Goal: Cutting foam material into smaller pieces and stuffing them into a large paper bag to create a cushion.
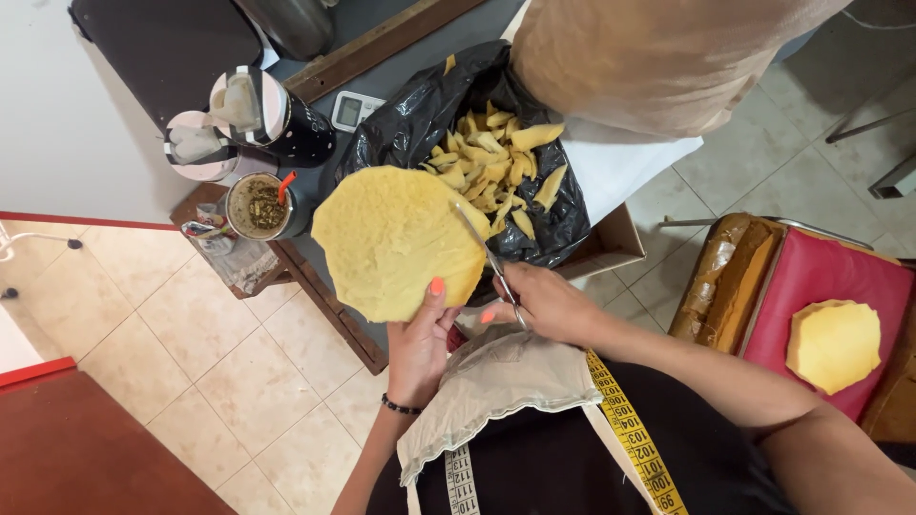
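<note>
**Yellow foam disc trimmed with scissors over a bag of offcuts**

Left hand (417, 348) pinching the near rim of a round yellow foam piece (391, 238), thumb on top, held flat above the table edge. Right hand (544, 300) closed around scissors (487, 253), blades biting into the rim just right of that pinch. Probably light, soft and floppy; best held near the cut. Just beyond the blades, an open black plastic bag (401, 119) full of yellow foam trimmings (496, 162). Left of the pinch, a cup (256, 205) of brownish contents with an orange straw.
</note>
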